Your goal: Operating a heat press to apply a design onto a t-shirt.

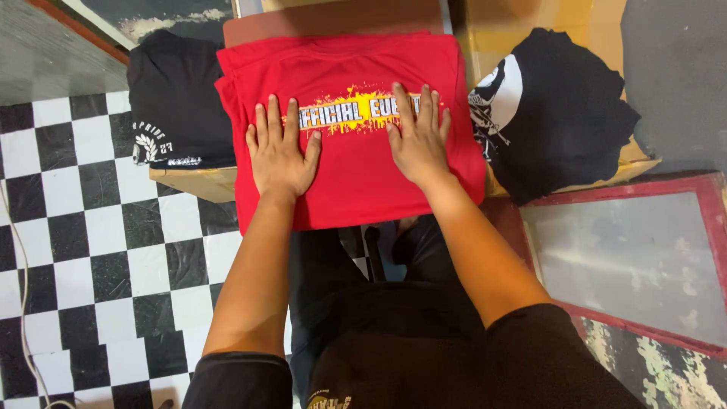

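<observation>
The red printed shirt [352, 129] lies folded into a neat rectangle on the cardboard box [198, 182], its front edge overhanging (folding looks nearly finished). The left hand [280, 151] and right hand [416, 140] press flat, fingers spread, grasping nothing. Black shirts lie at nine [176, 98] and three o'clock [553, 113].

Left of the left hand: a folded black cotton T-shirt with a white print [176, 98], lying on a brown cardboard box [198, 182]. Below that, a black-and-white checkered tile floor [83, 250], with a thin pale cable [19, 303] trailing along its edge. Right of the right hand: a crumpled black T-shirt with a white round graphic [556, 110]. Lower right of that hand: a red-framed screen with grey mesh [628, 254], lying flat.
</observation>
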